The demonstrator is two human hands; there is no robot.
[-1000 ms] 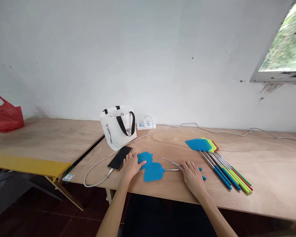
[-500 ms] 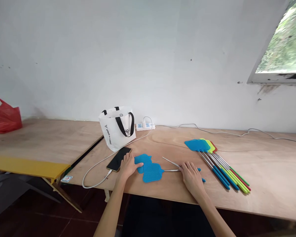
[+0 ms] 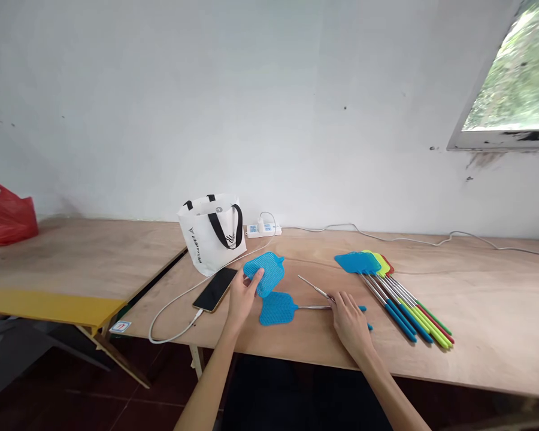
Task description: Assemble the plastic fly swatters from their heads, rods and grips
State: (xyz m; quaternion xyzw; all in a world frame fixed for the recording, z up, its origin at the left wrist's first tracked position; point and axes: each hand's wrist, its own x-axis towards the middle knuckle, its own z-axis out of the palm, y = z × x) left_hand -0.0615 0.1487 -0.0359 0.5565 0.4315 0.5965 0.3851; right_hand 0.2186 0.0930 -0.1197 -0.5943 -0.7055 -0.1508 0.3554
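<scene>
Between the thumb and fingers of my left hand [image 3: 244, 293] is a loose blue fly swatter head [image 3: 269, 272], raised off the table and tilted. Below it lies a blue fly swatter [image 3: 277, 309] with its head attached, its metal shaft running under my right hand [image 3: 348, 317]. My right hand is closed on a thin metal rod [image 3: 313, 287] with a bare tip pointing up and left. Two blue handle ends stick out past that hand; which rod each belongs to is partly hidden.
Several fly swatters with blue, yellow-green and red heads [image 3: 359, 262] lie fanned on the right. A phone [image 3: 215, 290] on a white cable lies left, before a white tote bag [image 3: 211, 239]. A power strip [image 3: 264, 230] sits by the wall; a red bag [image 3: 6, 215] is far left.
My left hand has lifted the loose blue swatter head off the table, up and slightly right. The bare rod tip under my right hand has risen a little.
</scene>
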